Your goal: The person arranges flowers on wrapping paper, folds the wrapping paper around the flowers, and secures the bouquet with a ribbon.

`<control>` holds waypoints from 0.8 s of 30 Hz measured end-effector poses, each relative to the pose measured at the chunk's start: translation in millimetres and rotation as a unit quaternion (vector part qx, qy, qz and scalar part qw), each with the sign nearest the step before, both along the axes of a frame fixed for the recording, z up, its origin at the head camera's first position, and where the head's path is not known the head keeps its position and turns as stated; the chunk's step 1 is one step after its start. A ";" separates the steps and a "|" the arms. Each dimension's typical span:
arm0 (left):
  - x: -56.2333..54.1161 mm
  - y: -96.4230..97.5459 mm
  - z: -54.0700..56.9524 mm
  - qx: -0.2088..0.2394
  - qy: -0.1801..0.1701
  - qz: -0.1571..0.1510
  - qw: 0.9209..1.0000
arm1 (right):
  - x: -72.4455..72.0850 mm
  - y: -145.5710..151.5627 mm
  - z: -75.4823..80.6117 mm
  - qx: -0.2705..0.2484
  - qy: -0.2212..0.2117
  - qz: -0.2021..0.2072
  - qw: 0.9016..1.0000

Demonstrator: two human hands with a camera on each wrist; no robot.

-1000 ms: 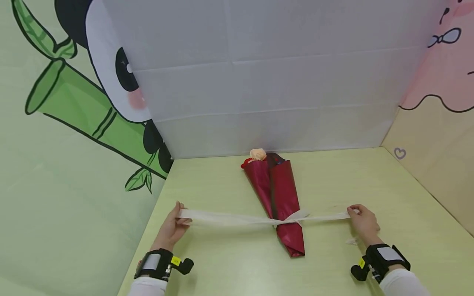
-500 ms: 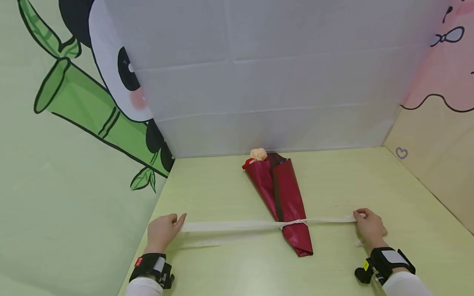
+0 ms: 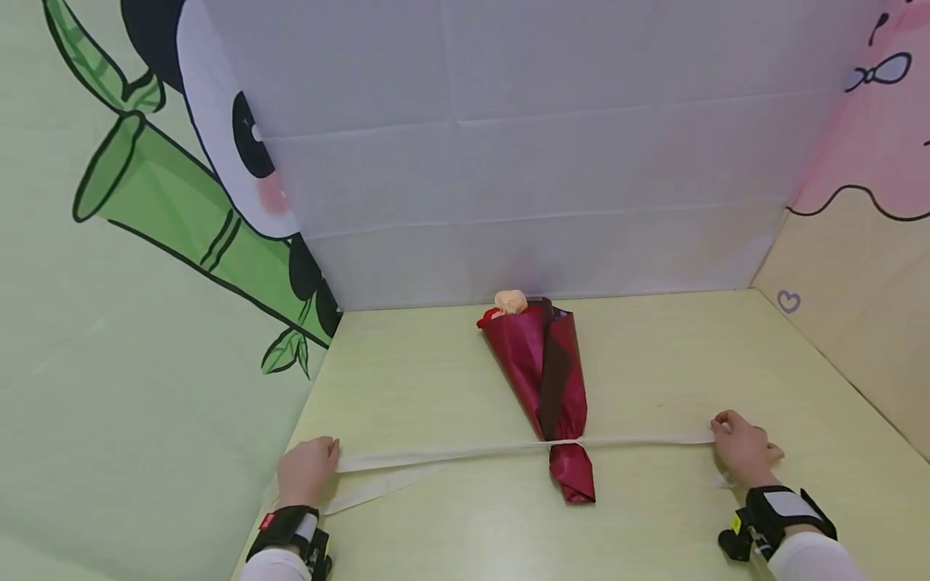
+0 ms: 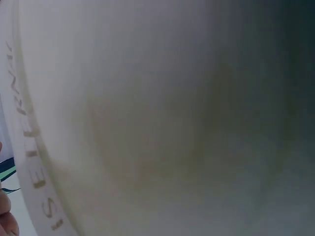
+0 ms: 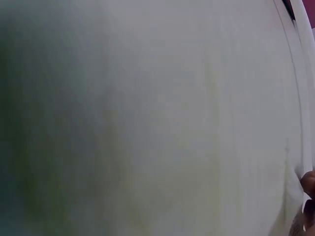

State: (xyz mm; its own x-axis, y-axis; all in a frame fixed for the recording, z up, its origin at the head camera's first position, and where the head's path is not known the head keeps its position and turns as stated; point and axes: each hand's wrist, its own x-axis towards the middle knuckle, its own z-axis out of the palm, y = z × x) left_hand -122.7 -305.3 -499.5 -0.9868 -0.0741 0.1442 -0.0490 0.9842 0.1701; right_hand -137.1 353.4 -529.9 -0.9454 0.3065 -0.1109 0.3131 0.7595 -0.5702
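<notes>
A bouquet [image 3: 563,395] in shiny dark red wrapping with a brown strip lies on the table; a peach flower [image 3: 511,302] and a bit of red show at its top. A thin white ribbon [image 3: 465,453] crosses its narrow lower part, drawn in tight there. My left hand [image 3: 308,471], back up, grips the ribbon to the left, and a loose tail [image 3: 388,486] slants below. On the right, my right hand [image 3: 744,448] pinches the other stretch between thumb and fingers. Brown lettering shows on the ribbon [image 4: 30,153] in the left wrist view.
The pale yellow table [image 3: 654,363] meets a grey-white back panel [image 3: 538,161]. Printed panels stand at both sides, green [image 3: 145,420] on the left and pink and cream [image 3: 865,282] on the right. A small white scrap [image 3: 722,482] lies by the right wrist.
Both hands have moved outward and toward the person, the left turning back up. The ribbon's bow-like loop on the bouquet has drawn flat and tight, and the wrapping has cinched in and turned.
</notes>
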 end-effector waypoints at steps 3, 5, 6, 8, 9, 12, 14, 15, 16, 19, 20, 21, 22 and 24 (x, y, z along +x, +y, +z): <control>1.0 -2.5 -2.8 0.000 -0.005 0.002 1.000 | -4.8 8.0 -2.3 0.016 0.004 0.007 1.000; 1.0 -3.1 -4.5 -0.003 -0.004 0.002 1.000 | -7.5 13.2 -3.6 0.026 0.006 0.010 1.000; 1.3 -3.2 -5.1 -0.004 -0.005 0.002 1.000 | -8.5 16.1 -4.3 0.029 0.006 0.011 0.999; 1.7 -3.1 -6.4 -0.010 -0.016 0.003 1.000 | -9.7 22.2 -4.5 0.034 0.007 0.012 0.999; 2.1 -2.6 -6.4 -0.009 -0.023 0.005 1.000 | -10.1 25.8 -4.7 0.038 0.010 0.013 0.999; 2.7 -2.3 -7.2 -0.009 -0.045 0.009 0.999 | -11.7 36.2 -3.6 0.047 0.016 0.017 0.999; 3.5 -2.3 -7.2 -0.009 -0.049 0.010 0.999 | -13.1 42.3 -1.9 0.049 0.016 0.016 0.999; 4.1 -2.4 -7.1 -0.007 -0.048 0.012 0.999 | -13.9 45.0 -1.4 0.050 0.014 0.017 0.999; 4.4 -3.1 -7.6 -0.009 -0.047 0.014 0.999 | -14.8 47.2 -0.5 0.049 0.009 0.017 0.999; 5.7 -4.2 -8.3 -0.006 -0.043 0.015 0.999 | -16.5 53.7 1.8 0.049 0.000 0.013 0.999; 5.8 -4.4 -8.6 -0.004 -0.041 0.014 0.999 | -16.9 55.8 2.3 0.051 -0.001 0.010 0.999; 5.6 -4.4 -8.8 -0.001 -0.044 0.014 0.999 | -17.2 57.9 2.7 0.052 0.001 0.008 0.999; 5.4 -4.5 -9.3 -0.003 -0.047 0.015 0.999 | -17.3 59.8 3.2 0.054 0.002 0.006 0.999; 5.3 -4.1 -9.6 -0.002 -0.052 0.021 0.998 | -17.2 63.6 2.7 0.057 0.003 0.000 0.998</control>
State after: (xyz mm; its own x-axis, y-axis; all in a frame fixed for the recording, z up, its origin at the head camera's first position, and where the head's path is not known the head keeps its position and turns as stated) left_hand -117.4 -309.4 -509.1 -0.9925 -0.1152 0.0410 -0.1075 0.9816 0.1580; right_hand -154.2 417.0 -527.2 -0.9462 0.3160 -0.0689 0.3089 0.8197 -0.4823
